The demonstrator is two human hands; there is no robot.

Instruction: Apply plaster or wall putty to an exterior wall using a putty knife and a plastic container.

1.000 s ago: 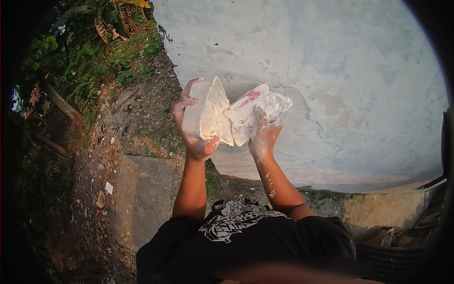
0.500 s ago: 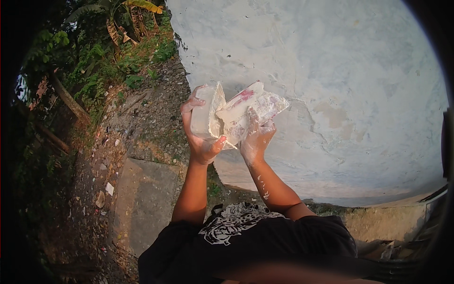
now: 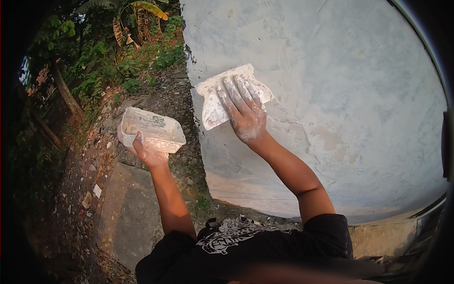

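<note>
At the wall's left edge, a plaster-smeared tub (image 3: 165, 143), pale and rectangular with rounded corners, rests in my left hand (image 3: 150, 154). The thumb is over its near side, and the other fingers are mostly hidden under it. Its inside walls carry a whitish coating. My right hand (image 3: 248, 118) presses a flat, ragged-edged plastic scraper (image 3: 213, 106) against the pale wall (image 3: 350, 85). Its fingers lie stretched across the scraper's back, white with paste; the thumb is hidden. The scraper is tilted and caked in white filler.
Cracks and a beige patch (image 3: 333, 142) mark the wall right of my right hand. Rubble-strewn ground (image 3: 94, 156) runs along its left side, with a concrete slab (image 3: 130, 203) below the tub. Plants and a leaning trunk (image 3: 66, 92) stand at the far left.
My hands have parted: the tub went down and left, turning its opening into view. The scraper moved from the tub's rim up and left onto the wall, my right hand now flat across it.
</note>
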